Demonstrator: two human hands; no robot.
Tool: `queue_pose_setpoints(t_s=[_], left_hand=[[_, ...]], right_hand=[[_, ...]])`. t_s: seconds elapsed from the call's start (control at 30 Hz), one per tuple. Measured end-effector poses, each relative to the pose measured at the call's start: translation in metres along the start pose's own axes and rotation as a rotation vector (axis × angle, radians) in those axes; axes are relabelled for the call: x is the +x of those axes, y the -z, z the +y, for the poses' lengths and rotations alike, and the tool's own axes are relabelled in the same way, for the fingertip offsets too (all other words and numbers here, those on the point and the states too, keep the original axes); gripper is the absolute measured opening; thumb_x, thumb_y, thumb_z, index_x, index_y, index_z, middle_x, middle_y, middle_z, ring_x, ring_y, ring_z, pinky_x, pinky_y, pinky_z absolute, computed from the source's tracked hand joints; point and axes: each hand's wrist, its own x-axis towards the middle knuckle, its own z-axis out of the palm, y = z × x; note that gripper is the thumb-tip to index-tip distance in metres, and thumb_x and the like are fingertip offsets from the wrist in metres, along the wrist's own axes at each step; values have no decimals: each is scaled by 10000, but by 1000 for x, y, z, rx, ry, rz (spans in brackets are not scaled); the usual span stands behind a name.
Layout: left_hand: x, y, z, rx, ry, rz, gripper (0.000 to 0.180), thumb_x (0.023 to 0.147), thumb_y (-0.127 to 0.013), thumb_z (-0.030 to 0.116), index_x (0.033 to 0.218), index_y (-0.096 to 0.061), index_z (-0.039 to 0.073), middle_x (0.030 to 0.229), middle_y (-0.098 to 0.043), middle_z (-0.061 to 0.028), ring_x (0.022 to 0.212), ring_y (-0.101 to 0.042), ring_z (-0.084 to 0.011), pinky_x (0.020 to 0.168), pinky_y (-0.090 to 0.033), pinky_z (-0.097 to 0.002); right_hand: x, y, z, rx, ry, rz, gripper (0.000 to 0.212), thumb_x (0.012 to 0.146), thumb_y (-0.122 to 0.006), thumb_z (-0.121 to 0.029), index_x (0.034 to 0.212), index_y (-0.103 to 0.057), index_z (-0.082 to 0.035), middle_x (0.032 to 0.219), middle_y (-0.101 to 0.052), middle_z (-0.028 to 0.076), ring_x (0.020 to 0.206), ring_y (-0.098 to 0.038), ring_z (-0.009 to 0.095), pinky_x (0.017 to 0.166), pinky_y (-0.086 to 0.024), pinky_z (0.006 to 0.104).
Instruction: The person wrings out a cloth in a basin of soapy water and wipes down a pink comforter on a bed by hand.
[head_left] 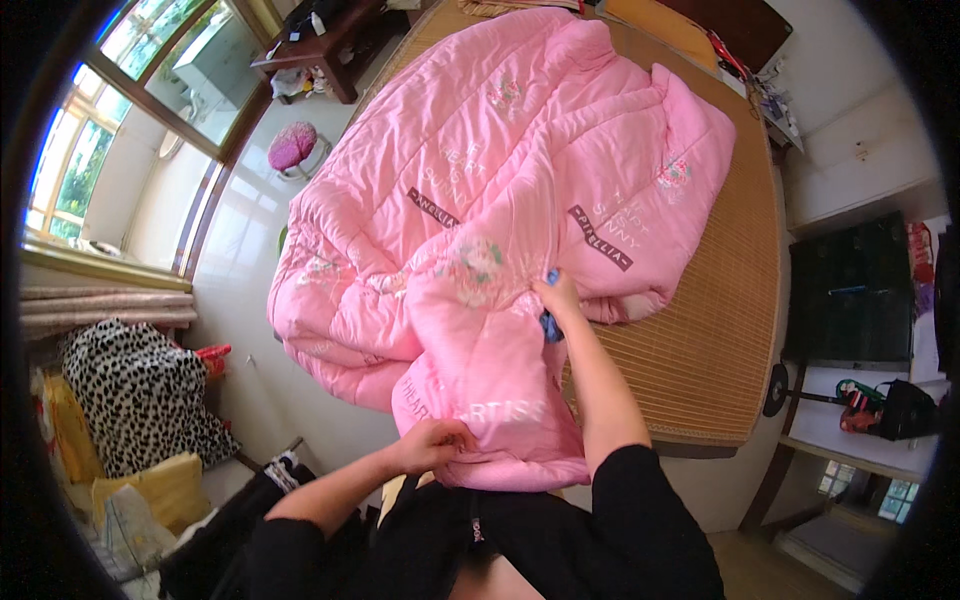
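A thick pink quilt [400, 170], printed with flowers and lettering, spreads over the bed and hangs off its near edge toward my lap. My right hand [560, 295] is closed on a gathered fold of it, where creases run together. Some blue material [550, 327], perhaps cloth, shows above and below that hand; its kind is unclear. Close to my body, my left hand [437, 446] has its fingers curled onto the quilt's near end, which is bunched against me. What lies under the left fingertips is hidden.
The quilt lies on a bed with a woven tan mat [690, 370]. At left are a pink round stool [293, 148], a dark wooden table [325, 45] and a black-and-white spotted cloth [135, 395]. A shelf unit with a dark screen [850, 290] stands at right.
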Motion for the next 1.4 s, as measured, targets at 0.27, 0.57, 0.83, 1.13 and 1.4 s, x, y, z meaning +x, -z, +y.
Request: queue_pose_setpoints(t_s=[0.27,0.57,0.83,1.13,1.4], left_hand=[[11,78,-19,389,-2,280,553,730,-740,280,1156,-545,-13,873,-650,-202,858,-665,-321,769,-517,-402],[-20,267,53,-341,-504,758,427,707,-552,-61,1131,-589,-26,996,-657,-80,889,-627,-161,754,-506,-278],[-66,392,-132,-848,-185,1055,378,849,-497,21,1224,-497,66,980,-611,-97,758,-625,-211,610,-543,-316],[-31,346,-145,88,228,1418,754,823,-633,154,1478,-264,97,1421,-377,-211,1262,-414,-383,1025,-369,-524],[73,149,8,289,-359,555,392,799,-627,25,1188,-578,23,1346,-499,-228,1312,-423,-369,1081,-346,-404]], right_hand=[[-47,81,-124,1108,-310,355,358,846,-556,-319,1036,-624,-23,954,-645,126,899,-641,226,815,-538,344],[96,-101,-540,858,625,178,342,863,-595,-313,890,-625,26,780,-632,99,735,-588,235,669,-483,395],[39,-269,-522,617,543,-360,261,793,-727,-240,901,-642,-18,716,-641,62,638,-603,150,622,-509,320],[-29,28,-135,-304,-260,-143,277,788,-661,-200,1001,-642,-24,778,-649,123,678,-631,205,644,-515,353],[-109,-88,-57,-176,-337,-285,350,750,-661,-229,995,-628,19,907,-680,224,797,-674,339,701,-528,450]])
